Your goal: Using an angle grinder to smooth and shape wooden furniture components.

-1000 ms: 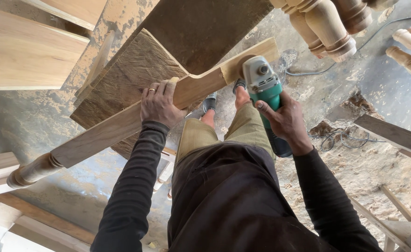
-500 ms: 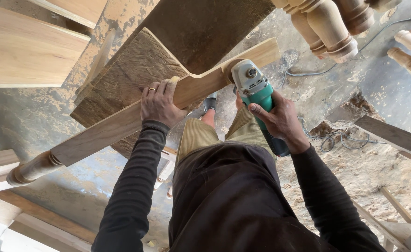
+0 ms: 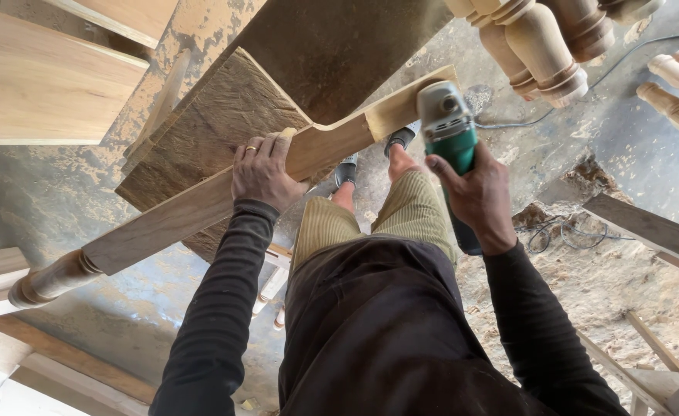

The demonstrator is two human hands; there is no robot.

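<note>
A: What's the left hand (image 3: 261, 171) on?

B: Flat on the long wooden piece (image 3: 201, 202), palm down, fingers spread over the top edge, ring on one finger. It's pressing, not wrapped round it. The piece runs diagonally from a turned end (image 3: 47, 281) at lower left up to the squared end at upper right, w/ a curved notch near the middle.

A: And the right hand (image 3: 474, 196)?

B: Closed round the body of a green and grey angle grinder (image 3: 449, 127). Grinder head sits right at the upper-right end of the wooden piece; looks like it's touching the wood, but the disc is hidden, so can't say for sure.

A: What's under the piece?

B: A rough brown board (image 3: 224, 115), leaning behind and below it. Legs in tan trousers (image 3: 397, 212) stand btwn the two arms, shoes on a dusty concrete floor (image 3: 609, 285).

A: Other stuff nearby?

B: Turned wooden legs (image 3: 540, 42) hang into view top right, a pale plank (image 3: 39, 85) top left, a cable (image 3: 563, 235) on the floor at right.
</note>
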